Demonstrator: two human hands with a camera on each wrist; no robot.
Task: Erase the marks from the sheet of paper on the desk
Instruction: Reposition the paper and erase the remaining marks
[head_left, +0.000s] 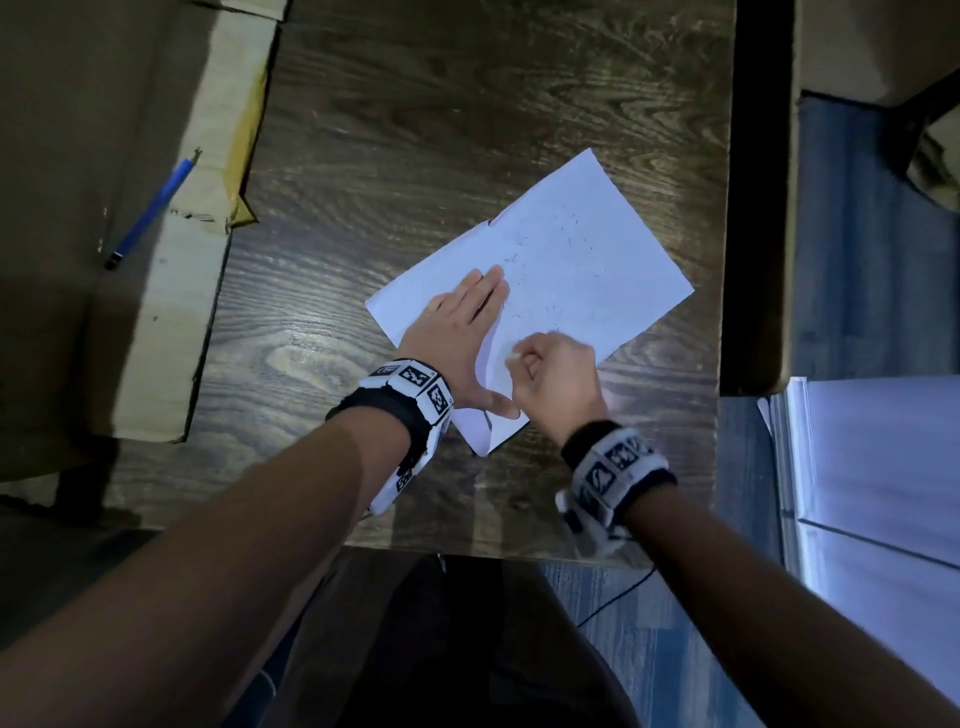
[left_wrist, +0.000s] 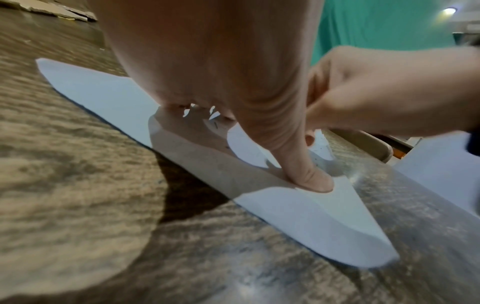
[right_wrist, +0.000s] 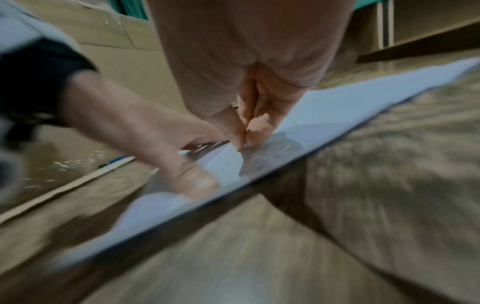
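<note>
Lying at an angle on the dark wood-grain counter (head_left: 395, 156), the white sheet of paper (head_left: 597, 260) sits right of centre, its near corner toward the person and its far corner toward the counter's right edge. Small dark specks and short strokes (head_left: 545, 244) are scattered over the middle of the sheet. The left hand (head_left: 462, 332) lies flat on the near left part of the paper, fingers straight and close together, thumb (left_wrist: 314, 179) stretched out sideways and pressing the sheet down near its near corner; the left wrist view shows the thumb tip planted on the paper while the palm arches above it. Just beside it, the right hand (head_left: 556, 374) rests on the near right part of the sheet with its fingers curled in a tight grip, the fingertips (right_wrist: 249, 131) bunched together and pressed to the paper. A small pale thing (head_left: 514, 356) shows at the thumb side of that fist in the head view; whether it is an eraser cannot be told, and the right wrist view is too blurred to settle it. Flattened cardboard (head_left: 104, 208) covers the counter's left side, well apart from the sheet, with a blue pencil (head_left: 153, 208) lying on it.
</note>
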